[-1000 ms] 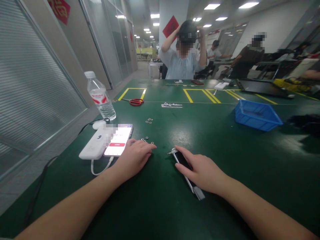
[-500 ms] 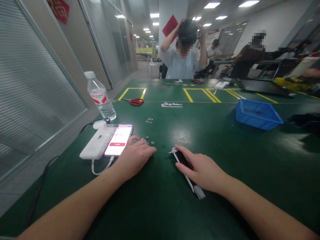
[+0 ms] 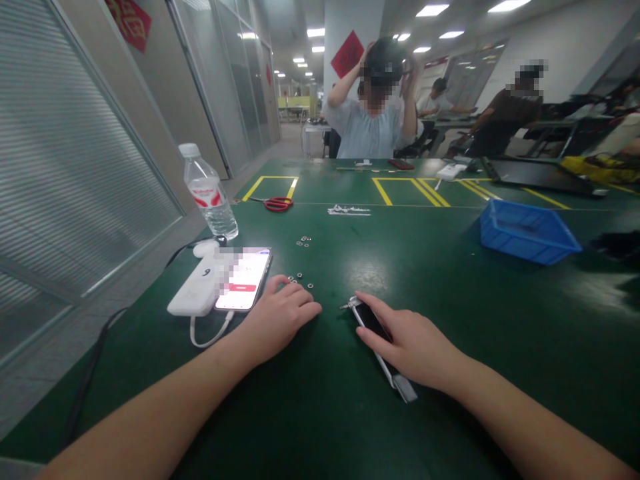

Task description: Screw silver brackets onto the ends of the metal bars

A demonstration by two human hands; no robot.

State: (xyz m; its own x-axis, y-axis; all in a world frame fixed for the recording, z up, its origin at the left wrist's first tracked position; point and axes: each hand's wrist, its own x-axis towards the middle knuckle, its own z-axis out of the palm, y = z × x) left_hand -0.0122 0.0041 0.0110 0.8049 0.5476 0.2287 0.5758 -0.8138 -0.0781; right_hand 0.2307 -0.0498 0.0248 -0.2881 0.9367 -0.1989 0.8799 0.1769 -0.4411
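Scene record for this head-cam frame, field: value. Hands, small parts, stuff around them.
Left hand: palm down beside the phone, near small metal rings; underside hidden, grip unclear
Right hand: around a black-and-silver tool, its thin metal tip pointing toward the left hand
Ring groups: two, one by the left fingers, one farther off
Phone: screen lit, white cable at its lower end
Left side: white block, water bottle
Farther: red-handled scissors
Right side: blue bin
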